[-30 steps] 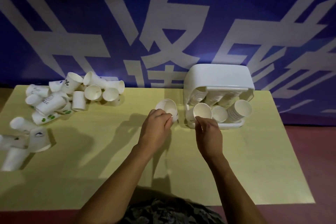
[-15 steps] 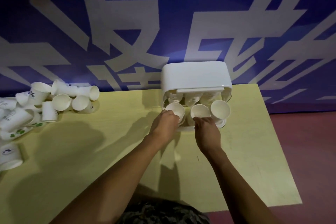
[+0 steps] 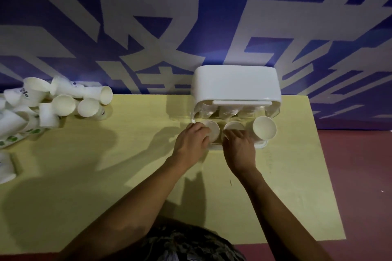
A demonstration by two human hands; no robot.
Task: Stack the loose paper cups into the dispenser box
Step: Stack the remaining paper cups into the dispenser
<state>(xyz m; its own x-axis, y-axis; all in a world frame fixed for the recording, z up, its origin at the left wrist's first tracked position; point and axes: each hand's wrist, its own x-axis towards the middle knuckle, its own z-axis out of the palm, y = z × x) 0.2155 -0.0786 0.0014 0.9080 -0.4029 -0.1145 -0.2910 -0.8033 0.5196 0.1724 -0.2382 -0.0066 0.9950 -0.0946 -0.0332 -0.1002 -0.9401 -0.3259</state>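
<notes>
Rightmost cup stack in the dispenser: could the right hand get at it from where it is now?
Probably yes. The right hand holds the middle stack, and the rightmost cup stack sits right beside it, mouth facing the person, nothing in front.

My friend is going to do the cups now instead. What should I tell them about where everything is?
Left hand grips the cup at the left slot of the dispenser box, not yet let go.
Right hand holds the middle stack by its rim.
Right stack sticks out of the box, untouched.
Done: three stacks are started in the box.
Left: a pile of loose cups lies at the table's far left; they must go into the stacks.
</notes>
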